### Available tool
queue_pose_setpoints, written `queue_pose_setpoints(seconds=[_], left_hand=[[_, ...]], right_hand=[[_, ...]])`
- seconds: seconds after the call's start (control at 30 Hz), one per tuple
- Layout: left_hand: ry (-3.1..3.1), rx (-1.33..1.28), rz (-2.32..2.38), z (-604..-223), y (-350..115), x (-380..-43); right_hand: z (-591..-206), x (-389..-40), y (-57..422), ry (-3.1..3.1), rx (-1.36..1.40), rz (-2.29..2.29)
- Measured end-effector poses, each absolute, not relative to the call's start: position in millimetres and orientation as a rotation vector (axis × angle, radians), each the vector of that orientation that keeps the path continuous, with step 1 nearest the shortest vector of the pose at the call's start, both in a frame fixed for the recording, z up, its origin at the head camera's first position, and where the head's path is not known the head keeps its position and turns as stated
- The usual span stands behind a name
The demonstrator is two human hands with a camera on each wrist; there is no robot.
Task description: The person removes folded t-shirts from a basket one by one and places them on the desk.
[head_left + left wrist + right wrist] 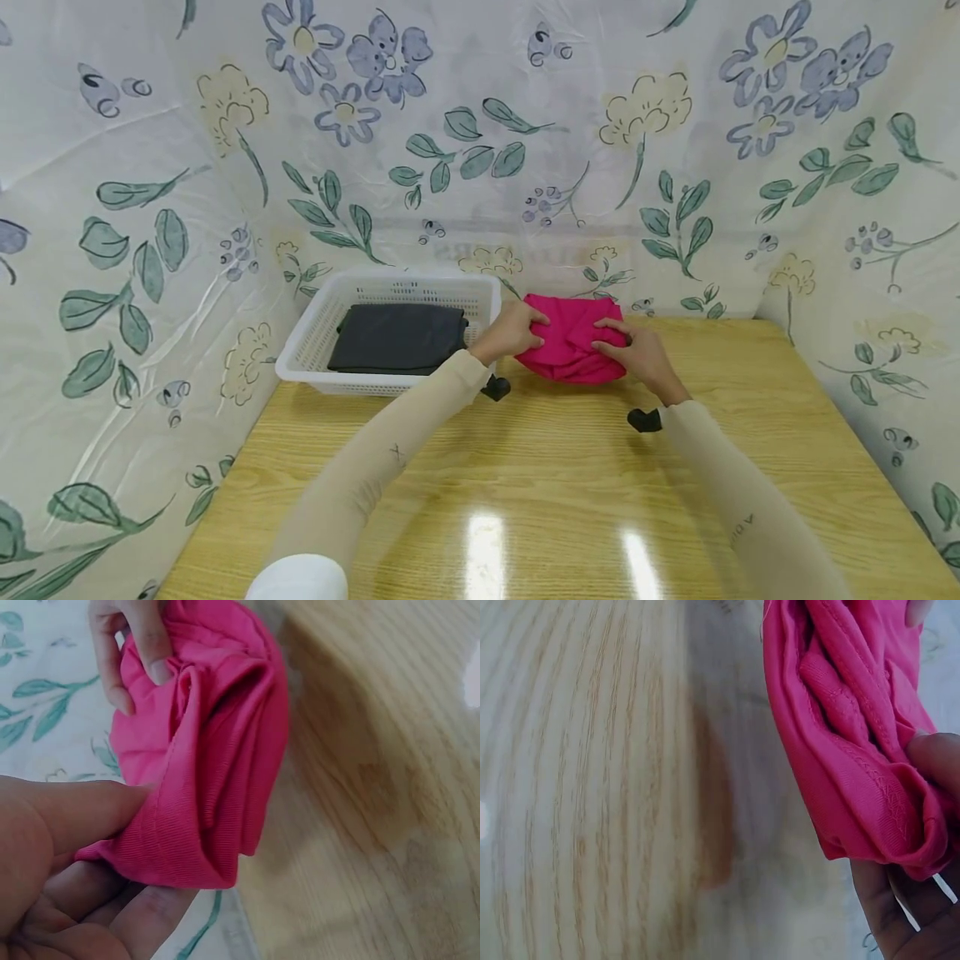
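Observation:
A bright pink folded garment is held up between both hands near the back of the table. My left hand pinches its left end, thumb on top and fingers underneath, as the left wrist view shows. At the other end my right hand grips the cloth, with the thumb over it and the fingers beneath. Several stacked layers and stitched hems show along the garment's near side. To the left, a dark folded cloth lies flat in a white plastic basket.
The wooden table stretches toward me, with light glare at its front. A floral sheet hangs behind and at both sides, close to the table's back edge. The basket's right wall stands right beside my left hand.

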State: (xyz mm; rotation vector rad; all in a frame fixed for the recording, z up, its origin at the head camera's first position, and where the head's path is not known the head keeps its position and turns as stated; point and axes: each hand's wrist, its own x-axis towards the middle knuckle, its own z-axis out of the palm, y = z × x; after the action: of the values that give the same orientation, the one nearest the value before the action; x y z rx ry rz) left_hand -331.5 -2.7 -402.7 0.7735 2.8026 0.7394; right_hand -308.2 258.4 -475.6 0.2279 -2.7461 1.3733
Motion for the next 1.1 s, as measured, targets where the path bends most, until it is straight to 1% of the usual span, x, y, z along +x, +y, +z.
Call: queue_pose_setpoints(seconds=[0.13, 0.37, 0.57, 0.93, 1.1], left_hand=[[2.823, 0.752, 0.637, -405.7, 3.3, -336.1], [2.748, 0.615, 0.723, -413.8, 9.4, -339.1], [2.758, 0.63, 0.629, -420.1, 12.9, -341.4], [2.775, 0.628, 0.311, -431.4, 20.9, -343.7], [2.783, 0.598, 0.256, -438.1, 21.5, -344.7]], right_hand=[[-481.7, -313.6, 258.9, -2.774, 0.198, 1.349], [-489.5, -320.9, 257.8, -2.836, 0.217, 1.307], [-494.5, -323.6, 257.1, -2.862, 0.204, 1.31], [-501.0, -325.0, 257.2, -2.96, 0.182, 1.209], [-500.8, -322.8, 255.7, -2.962, 0.146, 1.256]])
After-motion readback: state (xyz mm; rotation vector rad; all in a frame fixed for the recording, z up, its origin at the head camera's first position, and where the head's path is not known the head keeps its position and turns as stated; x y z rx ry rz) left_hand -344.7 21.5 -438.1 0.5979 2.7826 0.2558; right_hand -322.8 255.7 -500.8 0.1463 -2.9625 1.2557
